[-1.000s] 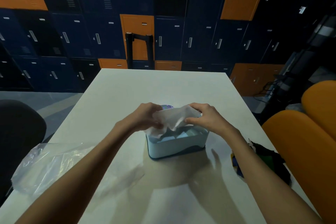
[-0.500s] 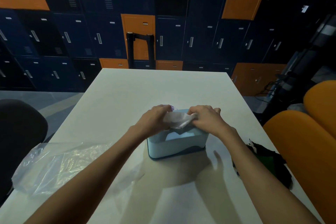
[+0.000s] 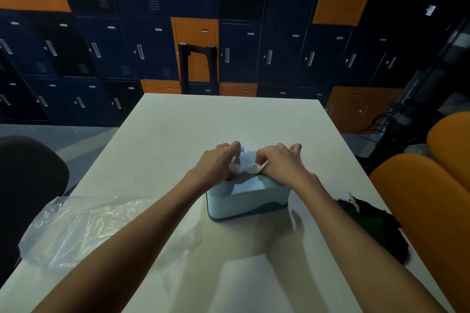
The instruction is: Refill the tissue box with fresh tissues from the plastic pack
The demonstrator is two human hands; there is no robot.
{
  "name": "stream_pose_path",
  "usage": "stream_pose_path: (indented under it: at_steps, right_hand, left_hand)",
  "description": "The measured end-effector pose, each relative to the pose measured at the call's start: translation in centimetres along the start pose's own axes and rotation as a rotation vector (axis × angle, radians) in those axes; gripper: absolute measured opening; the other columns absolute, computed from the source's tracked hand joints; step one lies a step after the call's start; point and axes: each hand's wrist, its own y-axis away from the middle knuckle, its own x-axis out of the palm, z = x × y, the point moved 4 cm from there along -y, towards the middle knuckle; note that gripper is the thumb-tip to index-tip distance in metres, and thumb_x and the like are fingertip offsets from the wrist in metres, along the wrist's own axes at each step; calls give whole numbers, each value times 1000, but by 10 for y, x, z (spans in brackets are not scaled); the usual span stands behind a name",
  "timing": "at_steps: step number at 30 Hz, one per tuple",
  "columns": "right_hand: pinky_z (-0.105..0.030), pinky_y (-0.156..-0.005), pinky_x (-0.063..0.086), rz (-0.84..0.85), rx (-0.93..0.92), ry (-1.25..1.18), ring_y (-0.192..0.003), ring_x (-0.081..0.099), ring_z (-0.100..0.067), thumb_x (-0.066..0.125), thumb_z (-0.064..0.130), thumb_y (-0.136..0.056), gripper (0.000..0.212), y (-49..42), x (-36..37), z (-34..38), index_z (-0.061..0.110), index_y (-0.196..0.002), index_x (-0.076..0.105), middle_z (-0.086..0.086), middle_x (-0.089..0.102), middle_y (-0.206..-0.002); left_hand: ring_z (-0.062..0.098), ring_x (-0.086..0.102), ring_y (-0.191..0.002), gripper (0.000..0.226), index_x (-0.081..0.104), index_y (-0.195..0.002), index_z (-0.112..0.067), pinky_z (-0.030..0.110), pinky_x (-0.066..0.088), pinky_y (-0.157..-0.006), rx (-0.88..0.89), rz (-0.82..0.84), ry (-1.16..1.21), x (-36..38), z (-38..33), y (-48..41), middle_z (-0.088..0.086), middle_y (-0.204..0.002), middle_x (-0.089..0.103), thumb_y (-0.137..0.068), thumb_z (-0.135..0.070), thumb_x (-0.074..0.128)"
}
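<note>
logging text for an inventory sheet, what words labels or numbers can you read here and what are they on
No text can be read.
label plates on the lockers: too small and dim.
red and white tag on the orange locker: blurred.
white sticker at upper right: blurred.
plastic pack: faint marks, unreadable.
tissue box and tissues: no print shows.

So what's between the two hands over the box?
Head view: a bunched white tissue spans the gap, left hand and right hand each pinching an end above the tissue box.
</note>
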Motion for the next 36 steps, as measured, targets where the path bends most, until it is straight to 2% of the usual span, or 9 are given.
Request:
stream_pose_path:
  at_steps: [4,8,14,17,20,22,30,34,36]
  right_hand:
    - [-38,-79,23,26,0,9,-87,51,-14,59,35,-84,11,0,-3,-1,28,-83,67,12,63,-91]
    - [-37,-77,25,128,90,-198,-89,46,-12,64,29,-79,10,8,-11,-17,27,-88,68,10,62,-91]
    - [-38,-84,46,98,86,-314,-98,50,-21,67,11,-78,18,8,-5,-19,27,-87,64,4,62,-96]
    - [-34,-80,37,75,20,-246,-93,48,-20,61,8,-80,18,4,-2,-13,24,-85,65,3,65,-91]
    - [-33,-75,24,114,-4,-150,-90,41,-17,53,4,-82,23,3,-3,-8,22,-89,67,3,62,-92]
    - [-34,-76,22,139,17,-119,-90,39,-15,54,5,-83,24,3,-5,-9,23,-89,69,6,60,-90]
    - [-44,-78,51,120,127,-376,-83,60,-24,59,28,-82,16,15,-9,-28,24,-81,74,0,68,-83]
    - [-30,-71,54,52,166,-494,-80,64,-17,65,27,-86,11,15,-11,-40,20,-94,69,-2,68,-87]
    - [-28,-70,54,56,190,-522,-80,63,-14,70,36,-81,20,11,-10,-44,22,-93,63,-1,65,-89]
  left_hand:
    - [28,52,-86,40,46,-110,-18,33,39,-66,-40,33,-23,-1,4,0,6,-105,56,-79,-24,70]
    - [20,51,-87,49,57,-108,-17,28,44,-66,-172,84,268,-10,27,8,0,-100,54,-67,-21,82]
    - [15,52,-69,44,61,-96,-15,24,45,-60,-205,43,435,-10,37,11,-2,-76,57,-61,-12,87]
    - [15,52,-65,40,63,-91,-12,26,46,-60,-187,11,434,-14,35,9,0,-74,60,-60,-13,88]
    - [10,49,-62,29,60,-78,-16,11,38,-51,-178,33,405,-15,33,7,-4,-70,56,-64,-12,85]
    - [12,46,-60,18,62,-71,-12,13,35,-50,-200,71,383,-13,32,7,-4,-66,54,-68,-13,80]
    - [15,58,-67,6,67,-78,-8,19,44,-56,-343,85,556,-15,42,23,-1,-70,66,-75,-12,68]
    - [18,53,-90,46,59,-109,-22,24,45,-70,-262,114,441,-16,32,18,2,-102,51,-70,-37,78]
    - [17,45,-101,51,56,-118,-30,25,41,-82,-171,91,351,-16,18,14,1,-109,43,-74,-46,76]
